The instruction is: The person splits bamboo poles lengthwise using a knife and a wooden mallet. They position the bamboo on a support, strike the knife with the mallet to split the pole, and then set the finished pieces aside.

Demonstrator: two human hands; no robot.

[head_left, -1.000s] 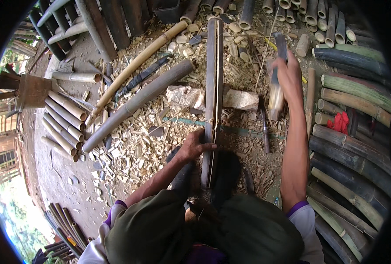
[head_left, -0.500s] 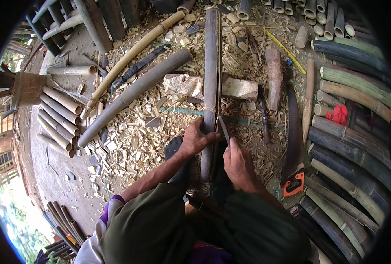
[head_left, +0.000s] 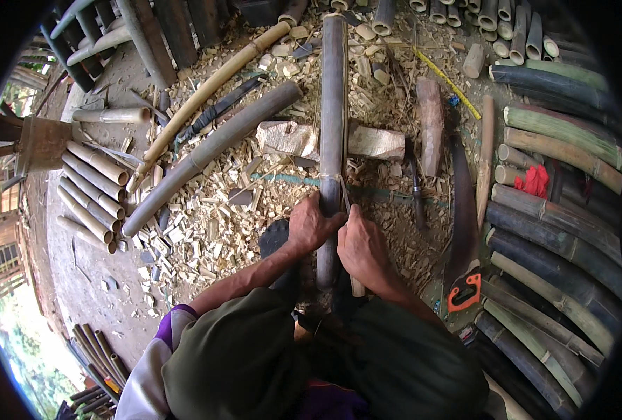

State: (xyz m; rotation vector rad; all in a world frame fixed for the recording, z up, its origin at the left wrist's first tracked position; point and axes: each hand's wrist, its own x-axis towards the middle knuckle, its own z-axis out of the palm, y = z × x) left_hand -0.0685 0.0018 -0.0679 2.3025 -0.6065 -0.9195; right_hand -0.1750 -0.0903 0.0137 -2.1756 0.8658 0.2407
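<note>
A dark grey-brown bamboo pole [head_left: 333, 105] lies lengthwise in front of me, resting across a pale, rough-hewn log [head_left: 377, 142]. My left hand [head_left: 312, 222] is wrapped round its near part, just below a node, with the thumb over the top. Close against the pole's right side, my right hand [head_left: 364, 243] grips a narrow-bladed knife [head_left: 346, 192]. Its thin blade points away from me along the pole, near the node. A pale handle end sticks out below that fist. Where the edge meets the bamboo is too small to make out.
Wood chips [head_left: 206, 241] cover the ground. Left lie a grey bamboo pole [head_left: 213, 157], a yellowish one [head_left: 213, 87] and short cut lengths. At right are a handsaw [head_left: 464, 290] with an orange handle, a yellow measuring tape [head_left: 447, 80], a chisel-like tool [head_left: 417, 185] and stacked bamboo [head_left: 549, 217].
My right hand has moved left and slightly up, bringing the knife closer to the bamboo pole. My left hand keeps its hold. The whole view has shifted slightly.
</note>
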